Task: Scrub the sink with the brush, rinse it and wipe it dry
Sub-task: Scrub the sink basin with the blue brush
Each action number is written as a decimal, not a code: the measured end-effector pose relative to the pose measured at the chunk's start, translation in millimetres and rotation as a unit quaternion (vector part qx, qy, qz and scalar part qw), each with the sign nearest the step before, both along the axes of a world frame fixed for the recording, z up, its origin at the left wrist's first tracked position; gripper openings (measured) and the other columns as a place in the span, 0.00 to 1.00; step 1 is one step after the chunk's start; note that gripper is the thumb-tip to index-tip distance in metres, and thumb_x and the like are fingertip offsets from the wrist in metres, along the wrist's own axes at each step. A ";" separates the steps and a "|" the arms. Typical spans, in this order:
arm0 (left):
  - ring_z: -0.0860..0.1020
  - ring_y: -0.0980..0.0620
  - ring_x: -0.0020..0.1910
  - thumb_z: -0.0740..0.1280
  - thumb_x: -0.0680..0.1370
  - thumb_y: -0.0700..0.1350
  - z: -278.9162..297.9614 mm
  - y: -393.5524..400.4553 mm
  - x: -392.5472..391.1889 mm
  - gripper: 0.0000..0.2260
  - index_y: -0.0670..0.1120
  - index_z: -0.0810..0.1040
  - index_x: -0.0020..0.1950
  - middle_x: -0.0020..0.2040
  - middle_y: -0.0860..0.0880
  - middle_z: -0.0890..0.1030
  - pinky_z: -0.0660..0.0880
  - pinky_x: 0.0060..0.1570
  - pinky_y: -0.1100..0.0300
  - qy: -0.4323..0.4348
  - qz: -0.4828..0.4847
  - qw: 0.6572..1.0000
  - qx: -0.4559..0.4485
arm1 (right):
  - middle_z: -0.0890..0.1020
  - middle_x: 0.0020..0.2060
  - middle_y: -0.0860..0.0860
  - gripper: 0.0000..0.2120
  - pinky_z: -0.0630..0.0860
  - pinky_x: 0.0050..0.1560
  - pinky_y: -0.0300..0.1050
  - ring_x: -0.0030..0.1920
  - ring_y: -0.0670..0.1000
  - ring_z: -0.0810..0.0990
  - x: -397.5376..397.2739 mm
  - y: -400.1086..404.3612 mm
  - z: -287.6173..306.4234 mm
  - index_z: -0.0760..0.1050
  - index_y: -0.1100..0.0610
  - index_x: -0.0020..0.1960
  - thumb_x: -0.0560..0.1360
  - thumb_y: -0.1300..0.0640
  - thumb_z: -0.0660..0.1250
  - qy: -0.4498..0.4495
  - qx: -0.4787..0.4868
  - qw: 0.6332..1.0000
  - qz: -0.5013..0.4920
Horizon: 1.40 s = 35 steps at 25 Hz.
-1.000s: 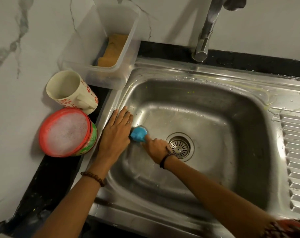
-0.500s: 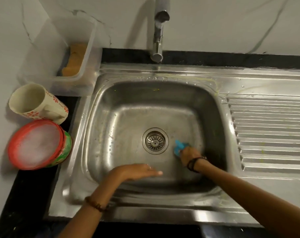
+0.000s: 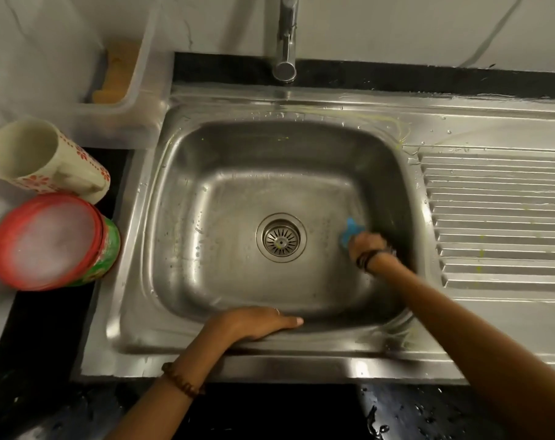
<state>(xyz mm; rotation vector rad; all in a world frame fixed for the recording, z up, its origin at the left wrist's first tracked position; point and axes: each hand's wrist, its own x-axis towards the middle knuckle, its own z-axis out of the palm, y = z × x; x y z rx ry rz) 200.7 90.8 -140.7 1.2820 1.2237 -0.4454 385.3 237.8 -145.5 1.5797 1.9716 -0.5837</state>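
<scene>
Steel sink (wet), black counter, marble wall

Black stone counter running along the wall, wet with droplets at the front right. Set into it – stainless steel sink unit with ribbed drainboard on the right. On the counter's left side, just beside the sink rim: cream floral mug, tilted toward the wall; round red-lidded green tub just in front of it, the two touching or nearly so. At back left, clear plastic container against the wall – orange-brown sponge standing inside. Chrome tap rising at the back edge behind the basin.
</scene>
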 end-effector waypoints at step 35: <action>0.76 0.51 0.54 0.49 0.80 0.44 19.1 -8.0 -73.4 0.17 0.46 0.78 0.52 0.53 0.49 0.81 0.53 0.69 0.52 0.345 -0.103 0.920 0.156 | 0.75 0.61 0.65 0.21 0.71 0.59 0.51 0.61 0.64 0.74 -7.0 17.8 -16.7 0.70 0.65 0.65 0.81 0.52 0.53 0.059 0.077 0.975 -0.201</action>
